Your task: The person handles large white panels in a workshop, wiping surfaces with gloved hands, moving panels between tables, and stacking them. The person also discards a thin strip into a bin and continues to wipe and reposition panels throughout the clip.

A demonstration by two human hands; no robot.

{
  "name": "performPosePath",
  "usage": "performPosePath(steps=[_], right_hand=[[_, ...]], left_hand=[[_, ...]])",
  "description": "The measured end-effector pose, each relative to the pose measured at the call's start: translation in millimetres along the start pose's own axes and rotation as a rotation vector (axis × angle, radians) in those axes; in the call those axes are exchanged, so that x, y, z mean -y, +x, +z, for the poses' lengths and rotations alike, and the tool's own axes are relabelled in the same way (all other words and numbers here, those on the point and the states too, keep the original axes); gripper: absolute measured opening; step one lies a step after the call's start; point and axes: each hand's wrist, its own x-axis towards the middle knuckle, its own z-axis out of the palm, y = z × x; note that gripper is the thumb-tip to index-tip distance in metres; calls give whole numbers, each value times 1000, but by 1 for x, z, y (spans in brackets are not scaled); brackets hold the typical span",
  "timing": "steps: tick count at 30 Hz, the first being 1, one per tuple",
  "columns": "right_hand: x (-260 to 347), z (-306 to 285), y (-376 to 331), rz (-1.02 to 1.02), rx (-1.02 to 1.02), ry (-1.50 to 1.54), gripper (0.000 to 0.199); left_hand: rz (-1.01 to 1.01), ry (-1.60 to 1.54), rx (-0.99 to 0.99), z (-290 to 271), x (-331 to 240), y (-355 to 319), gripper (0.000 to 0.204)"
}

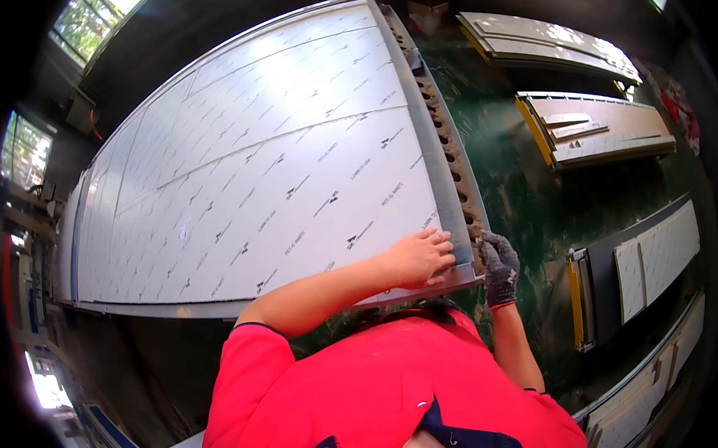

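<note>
A large white sheet (297, 165), covered in a film with slanted printed marks, lies on a big work table (203, 309). Thin seams divide its surface. My left hand (421, 259) is bare and rests palm down on the sheet near its close right corner, fingers extended. My right hand (499, 268), in a grey work glove, is beside the table's right corner with fingers curled in. Whatever it may hold there is hidden. Between the sheet and the table's outer edge runs a brownish strip with dark holes (450, 160).
On the right, several yellow-ended carts or stands carry panels: a flat stack (551, 40), a board with offcuts (595, 130) and a dark one with white sheets (654, 257). Green floor (498, 166) lies between. A carton (426, 16) stands at the far end.
</note>
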Motion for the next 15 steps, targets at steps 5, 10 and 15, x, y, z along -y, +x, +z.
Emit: performPosePath(steps=[5, 10, 15], right_hand=[[9, 15, 77, -14, 125, -5, 17], [36, 43, 96, 150, 312, 14, 23], [23, 58, 94, 227, 351, 106, 24]], left_hand=[[85, 25, 119, -23, 33, 47, 29], [221, 65, 157, -32, 56, 60, 29], [214, -7, 10, -23, 49, 49, 23]])
